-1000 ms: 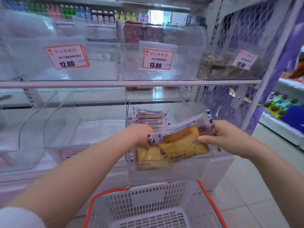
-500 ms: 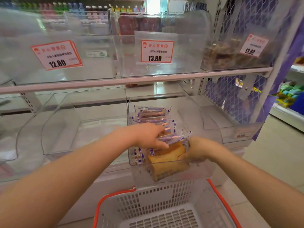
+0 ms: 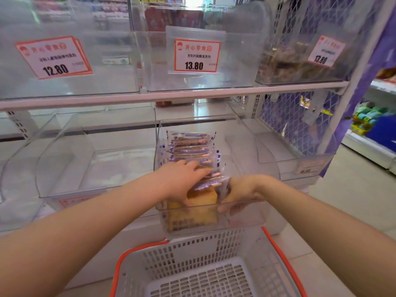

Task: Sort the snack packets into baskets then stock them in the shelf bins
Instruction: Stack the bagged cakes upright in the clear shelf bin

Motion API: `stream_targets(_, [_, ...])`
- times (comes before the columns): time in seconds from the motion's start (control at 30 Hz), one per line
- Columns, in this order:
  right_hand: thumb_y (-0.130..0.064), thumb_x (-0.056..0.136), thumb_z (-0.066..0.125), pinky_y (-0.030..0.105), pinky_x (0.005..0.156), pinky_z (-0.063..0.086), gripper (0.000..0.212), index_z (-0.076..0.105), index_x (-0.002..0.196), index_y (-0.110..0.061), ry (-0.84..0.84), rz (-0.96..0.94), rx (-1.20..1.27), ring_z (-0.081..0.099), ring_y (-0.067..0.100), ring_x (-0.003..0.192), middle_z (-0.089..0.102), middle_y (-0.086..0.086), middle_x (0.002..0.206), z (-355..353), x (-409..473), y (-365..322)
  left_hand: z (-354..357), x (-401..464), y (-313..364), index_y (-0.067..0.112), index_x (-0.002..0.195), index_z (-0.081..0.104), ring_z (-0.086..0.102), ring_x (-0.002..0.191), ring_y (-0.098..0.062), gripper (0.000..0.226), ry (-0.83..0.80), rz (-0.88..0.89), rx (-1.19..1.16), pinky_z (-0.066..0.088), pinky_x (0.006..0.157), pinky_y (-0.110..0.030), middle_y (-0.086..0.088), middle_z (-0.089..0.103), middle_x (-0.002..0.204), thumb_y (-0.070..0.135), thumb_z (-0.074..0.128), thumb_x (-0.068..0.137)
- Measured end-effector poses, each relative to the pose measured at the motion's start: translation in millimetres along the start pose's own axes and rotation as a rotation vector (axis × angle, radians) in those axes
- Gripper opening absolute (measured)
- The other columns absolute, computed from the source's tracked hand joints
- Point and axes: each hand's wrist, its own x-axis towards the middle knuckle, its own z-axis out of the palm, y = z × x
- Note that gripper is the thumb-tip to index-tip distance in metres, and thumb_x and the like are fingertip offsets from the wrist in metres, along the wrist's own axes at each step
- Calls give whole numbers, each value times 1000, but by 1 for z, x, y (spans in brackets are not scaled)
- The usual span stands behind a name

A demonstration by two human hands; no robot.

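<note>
Centre frame: left hand (image 3: 182, 181) flat on packets (image 3: 190, 146); right hand (image 3: 242, 192) pinching front packet (image 3: 203, 195). Light, crushable (grip by edges).

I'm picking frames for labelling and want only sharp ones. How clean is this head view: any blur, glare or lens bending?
Head view: soft all over with motion blur; the price tag shows 13.80 but its small print smears. Pale glare hazes the upper clear bins. Wide-angle bending bows the shelf rail. The left hand, right hand and snack packets are recognisable but unsharp.
</note>
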Motion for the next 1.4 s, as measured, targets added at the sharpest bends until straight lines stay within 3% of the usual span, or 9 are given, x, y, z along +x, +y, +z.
stream_targets(0.2, [10,69,75,9,57,47,63,48,120,-14,287,-283,-68,61,-9,70,64,-8,91,-4,4,3,-2,2,-1,28,146,6,34,132,-27,113,150,-81,69,41,97,-40,-2,26,149,48,79,62])
stream_targets(0.33, [-10,72,80,35,96,48,74,37,132,-12,247,-235,-194,58,16,110,59,5,124,-5,5,7,6,5,-1,22,148,-4,31,134,-31,123,39,-207,90,40,99,-43,-10,22,151,53,78,61])
stream_targets(0.43, [-37,81,69,18,92,45,55,46,126,-15,215,-239,83,57,1,107,61,-14,119,-10,-4,-3,4,4,-8,21,148,-8,33,133,-28,125,-35,-160,29,41,98,-41,-6,23,152,56,76,63])
stream_targets(0.53, [-59,85,49,33,103,38,71,34,141,-19,468,-173,273,45,17,121,43,-2,139,-23,8,-13,-1,6,-10,16,148,-12,22,140,-26,127,-62,-131,-129,32,110,-41,-4,10,157,70,66,62])
stream_targets(0.77, [-18,89,62,28,75,45,2,63,87,-17,741,-209,-94,56,13,81,61,-3,86,-30,40,-33,-9,20,-21,21,149,3,37,132,-25,125,-107,-184,-157,42,101,-43,-2,28,151,81,59,55])
stream_targets(0.93, [-26,88,63,33,78,45,23,60,105,-11,788,-150,-102,54,18,87,58,1,92,-33,31,-22,-6,14,-18,21,148,7,44,128,-24,118,-60,-179,-28,47,90,-40,-1,33,148,83,55,59])
stream_targets(1.03, [-28,90,58,21,77,35,23,57,110,-15,977,-351,-278,50,12,87,51,-4,101,-15,-3,-23,-12,-5,-11,19,146,20,40,129,-23,101,118,-158,-104,41,96,-37,-3,40,143,78,48,69])
stream_targets(1.17, [-33,89,58,28,68,41,14,61,93,-20,666,-553,-568,56,14,78,60,-7,84,32,-60,-13,2,-52,3,7,124,53,48,118,-27,52,686,-156,-383,35,100,-33,-11,56,124,40,61,85])
stream_targets(1.4, [-14,91,46,31,75,39,30,48,119,-27,776,-272,-1031,54,20,111,58,-7,122,55,-62,17,36,-92,32,7,89,69,66,61,-25,32,537,-5,-56,50,47,-27,-8,67,75,27,82,67])
